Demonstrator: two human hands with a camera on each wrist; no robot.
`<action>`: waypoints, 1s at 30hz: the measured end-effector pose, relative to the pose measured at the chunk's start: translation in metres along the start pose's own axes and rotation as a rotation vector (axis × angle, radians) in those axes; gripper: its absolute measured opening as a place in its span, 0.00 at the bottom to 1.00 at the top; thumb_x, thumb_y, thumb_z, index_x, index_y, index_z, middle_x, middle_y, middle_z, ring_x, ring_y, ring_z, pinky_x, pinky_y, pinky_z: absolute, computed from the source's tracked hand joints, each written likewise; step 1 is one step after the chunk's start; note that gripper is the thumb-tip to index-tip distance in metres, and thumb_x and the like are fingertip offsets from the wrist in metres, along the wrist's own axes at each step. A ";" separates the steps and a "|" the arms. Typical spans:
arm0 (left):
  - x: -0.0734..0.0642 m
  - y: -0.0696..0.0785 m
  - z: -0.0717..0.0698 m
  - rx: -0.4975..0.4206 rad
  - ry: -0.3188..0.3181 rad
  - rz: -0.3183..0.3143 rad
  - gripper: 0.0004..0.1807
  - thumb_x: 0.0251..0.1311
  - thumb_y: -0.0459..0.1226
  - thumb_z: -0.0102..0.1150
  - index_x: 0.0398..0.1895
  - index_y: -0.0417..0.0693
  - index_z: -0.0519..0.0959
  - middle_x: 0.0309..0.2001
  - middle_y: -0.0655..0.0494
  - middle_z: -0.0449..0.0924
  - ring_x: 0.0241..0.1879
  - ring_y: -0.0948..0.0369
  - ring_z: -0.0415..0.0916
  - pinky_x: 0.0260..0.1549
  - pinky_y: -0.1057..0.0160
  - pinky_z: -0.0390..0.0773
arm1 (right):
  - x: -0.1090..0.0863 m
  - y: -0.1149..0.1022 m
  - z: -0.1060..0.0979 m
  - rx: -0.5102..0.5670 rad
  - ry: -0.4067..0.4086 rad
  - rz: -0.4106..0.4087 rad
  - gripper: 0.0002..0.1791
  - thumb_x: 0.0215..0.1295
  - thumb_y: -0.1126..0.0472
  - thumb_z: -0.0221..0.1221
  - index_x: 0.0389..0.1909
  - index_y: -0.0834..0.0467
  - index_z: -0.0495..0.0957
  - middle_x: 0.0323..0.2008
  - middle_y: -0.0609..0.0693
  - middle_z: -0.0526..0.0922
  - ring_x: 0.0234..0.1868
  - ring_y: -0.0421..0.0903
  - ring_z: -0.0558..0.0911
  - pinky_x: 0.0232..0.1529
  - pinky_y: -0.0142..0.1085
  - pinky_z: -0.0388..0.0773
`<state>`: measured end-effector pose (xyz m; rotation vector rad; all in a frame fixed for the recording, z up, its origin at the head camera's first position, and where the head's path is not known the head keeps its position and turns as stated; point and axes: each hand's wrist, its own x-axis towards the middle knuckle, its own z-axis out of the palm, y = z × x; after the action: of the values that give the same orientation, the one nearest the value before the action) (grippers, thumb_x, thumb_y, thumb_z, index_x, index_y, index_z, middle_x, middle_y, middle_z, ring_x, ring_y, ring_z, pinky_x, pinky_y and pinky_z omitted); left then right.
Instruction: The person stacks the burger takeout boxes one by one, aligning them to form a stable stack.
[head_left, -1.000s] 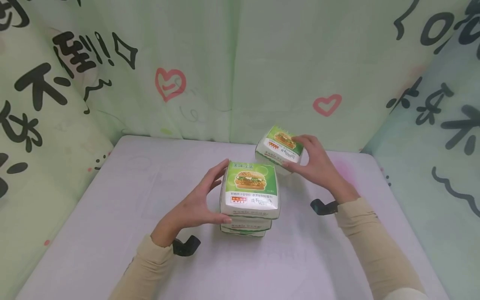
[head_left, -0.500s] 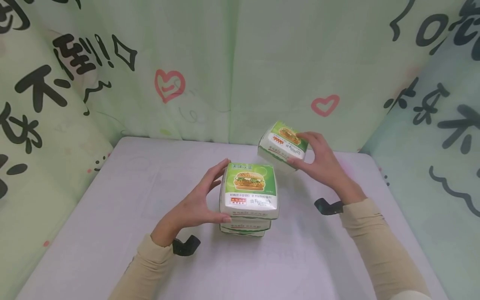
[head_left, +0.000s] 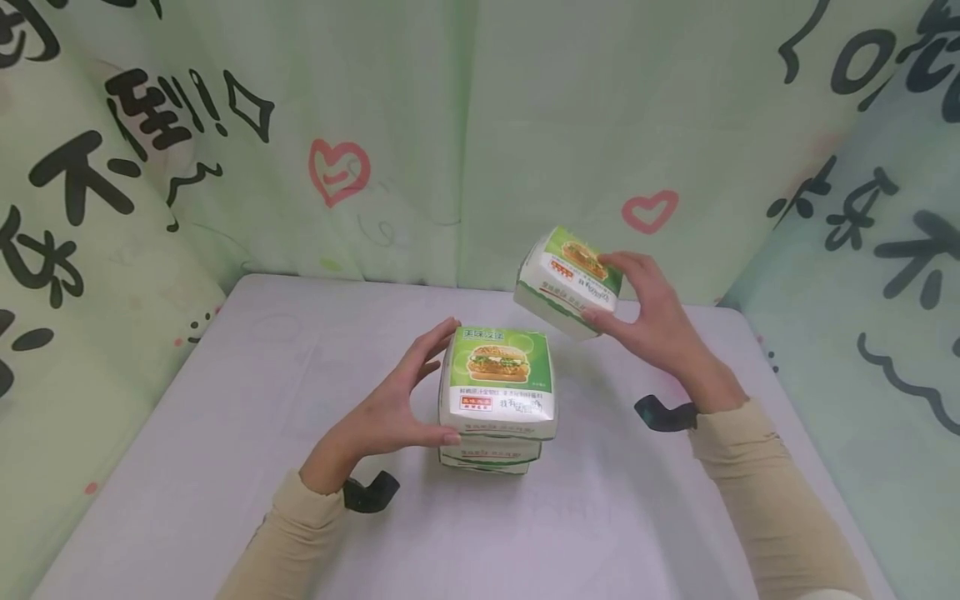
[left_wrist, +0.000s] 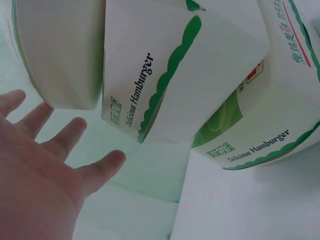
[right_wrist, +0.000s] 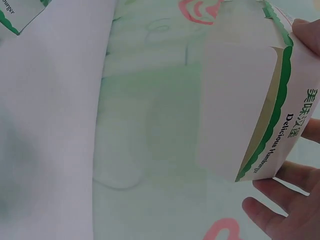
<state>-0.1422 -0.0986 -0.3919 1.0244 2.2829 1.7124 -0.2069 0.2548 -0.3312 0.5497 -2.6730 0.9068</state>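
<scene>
Paper hamburger boxes, green and white with a burger picture, make a stack on the table. My left hand (head_left: 382, 408) is at the left side of the top hamburger box (head_left: 498, 383), thumb along its front and forefinger at its back left corner. Below it, the lower boxes (head_left: 491, 452) sit slightly offset; the left wrist view shows their printed sides (left_wrist: 145, 85). Up behind the stack, to the right, my right hand (head_left: 652, 317) grips another hamburger box (head_left: 570, 283) by its right side, tilted and off the table. Its white underside (right_wrist: 240, 110) faces the right wrist camera.
The table (head_left: 300, 375) has a pale cover. Green curtains (head_left: 540, 125) with black characters and red hearts hang behind it and on both sides. Black wrist straps (head_left: 666, 413) stick out from the sleeves.
My right hand has lifted its hamburger box higher and slightly right, away from the stack, tilting it more. My left hand and the stack stay in place.
</scene>
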 end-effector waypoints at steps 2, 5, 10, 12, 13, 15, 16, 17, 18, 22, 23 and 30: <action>0.000 -0.001 0.000 0.004 0.003 -0.001 0.65 0.43 0.35 0.79 0.79 0.65 0.43 0.80 0.60 0.44 0.78 0.55 0.46 0.73 0.39 0.56 | -0.001 -0.004 -0.002 0.007 0.006 -0.014 0.40 0.57 0.54 0.70 0.69 0.54 0.65 0.69 0.57 0.65 0.66 0.56 0.65 0.64 0.64 0.66; -0.001 -0.002 0.001 0.011 0.006 -0.006 0.65 0.44 0.36 0.79 0.79 0.65 0.43 0.79 0.61 0.44 0.78 0.56 0.47 0.73 0.39 0.56 | -0.002 -0.011 -0.005 0.015 0.009 -0.029 0.40 0.57 0.54 0.69 0.70 0.52 0.65 0.69 0.56 0.65 0.67 0.55 0.65 0.63 0.64 0.67; -0.001 -0.003 0.001 0.014 0.005 -0.001 0.64 0.44 0.36 0.79 0.79 0.65 0.44 0.79 0.59 0.45 0.78 0.55 0.48 0.73 0.39 0.56 | -0.006 -0.019 -0.007 0.037 0.019 -0.096 0.40 0.56 0.57 0.69 0.70 0.52 0.66 0.68 0.54 0.67 0.66 0.52 0.66 0.60 0.59 0.70; 0.000 -0.003 0.001 0.014 0.002 0.003 0.64 0.44 0.36 0.79 0.80 0.63 0.44 0.79 0.59 0.45 0.78 0.55 0.48 0.73 0.39 0.56 | -0.007 -0.021 -0.008 0.046 0.024 -0.126 0.40 0.55 0.58 0.70 0.70 0.53 0.66 0.67 0.54 0.68 0.65 0.51 0.67 0.59 0.57 0.71; 0.000 -0.003 0.001 0.013 0.000 0.003 0.65 0.44 0.36 0.79 0.80 0.62 0.44 0.79 0.60 0.45 0.78 0.56 0.48 0.73 0.39 0.56 | -0.007 -0.022 -0.009 0.053 0.027 -0.139 0.40 0.55 0.59 0.70 0.69 0.54 0.66 0.67 0.54 0.68 0.65 0.51 0.67 0.59 0.56 0.71; 0.000 -0.002 0.001 0.014 0.000 0.002 0.65 0.44 0.36 0.79 0.80 0.62 0.44 0.79 0.61 0.45 0.78 0.56 0.48 0.74 0.40 0.56 | -0.007 -0.024 -0.010 0.055 0.034 -0.152 0.40 0.54 0.60 0.70 0.69 0.54 0.67 0.67 0.54 0.68 0.65 0.50 0.67 0.59 0.56 0.71; 0.000 -0.002 0.001 0.015 0.000 0.002 0.65 0.43 0.36 0.79 0.80 0.62 0.44 0.79 0.60 0.45 0.78 0.56 0.48 0.74 0.41 0.57 | -0.008 -0.025 -0.011 0.054 0.038 -0.158 0.40 0.54 0.60 0.70 0.69 0.54 0.67 0.67 0.54 0.68 0.65 0.50 0.67 0.59 0.56 0.71; -0.001 -0.002 0.001 0.015 0.000 0.002 0.65 0.43 0.36 0.79 0.80 0.62 0.44 0.79 0.60 0.45 0.78 0.56 0.48 0.74 0.41 0.57 | -0.007 -0.025 -0.012 0.053 0.041 -0.162 0.40 0.54 0.60 0.70 0.69 0.54 0.67 0.67 0.54 0.68 0.65 0.50 0.67 0.58 0.56 0.71; -0.001 -0.002 0.001 0.017 0.001 0.002 0.64 0.44 0.36 0.79 0.80 0.63 0.44 0.79 0.60 0.45 0.78 0.55 0.48 0.74 0.41 0.57 | -0.007 -0.026 -0.012 0.053 0.045 -0.165 0.40 0.54 0.60 0.70 0.69 0.54 0.67 0.67 0.54 0.69 0.65 0.50 0.68 0.58 0.56 0.71; -0.001 -0.003 0.001 0.022 0.004 -0.003 0.64 0.44 0.36 0.79 0.79 0.64 0.44 0.79 0.59 0.45 0.78 0.55 0.48 0.74 0.41 0.57 | -0.008 -0.029 -0.014 0.051 0.049 -0.174 0.40 0.53 0.60 0.70 0.69 0.54 0.67 0.67 0.54 0.69 0.65 0.51 0.67 0.58 0.56 0.71; -0.001 -0.004 0.001 0.022 0.004 -0.003 0.64 0.44 0.36 0.78 0.79 0.64 0.44 0.79 0.59 0.45 0.78 0.55 0.48 0.74 0.41 0.57 | -0.009 -0.029 -0.014 0.052 0.049 -0.177 0.41 0.53 0.60 0.70 0.69 0.54 0.67 0.68 0.54 0.68 0.65 0.51 0.67 0.58 0.56 0.71; 0.000 -0.004 0.002 0.027 0.009 -0.013 0.63 0.44 0.36 0.78 0.79 0.65 0.45 0.79 0.62 0.46 0.78 0.55 0.48 0.74 0.42 0.57 | -0.011 -0.037 -0.014 0.051 0.044 -0.199 0.41 0.52 0.60 0.70 0.69 0.52 0.67 0.68 0.53 0.68 0.67 0.51 0.67 0.59 0.57 0.71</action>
<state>-0.1431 -0.0976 -0.3960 1.0070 2.3185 1.6894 -0.1791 0.2396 -0.3048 0.7820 -2.5080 0.9193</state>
